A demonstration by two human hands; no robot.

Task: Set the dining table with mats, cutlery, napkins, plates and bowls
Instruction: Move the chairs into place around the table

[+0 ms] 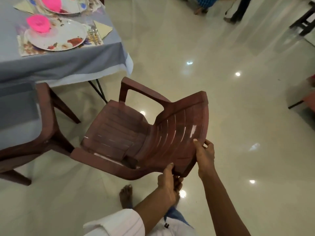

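Note:
A brown plastic armchair (pixel 129 133) hangs tilted above the floor, its seat facing the table. My left hand (pixel 167 183) grips the lower edge of its backrest. My right hand (pixel 204 155) clasps the backrest's top rim. At the upper left stands the table (pixel 59 65) under a grey-blue cloth. On it a floral placemat (pixel 27 48) carries a white flowered plate (pixel 56 38) with a pink bowl (pixel 38 23). Cutlery (pixel 93 34) and a folded napkin (pixel 102 28) lie to the plate's right. A second plate (pixel 71 7) with a pink bowl (pixel 52 3) sits further back.
Another brown chair (pixel 49 126) stands tucked at the table's near side on the left. My bare foot (pixel 126 195) rests on the glossy cream floor. Dark furniture legs (pixel 303 23) and someone's legs (pixel 238 11) show at the top right.

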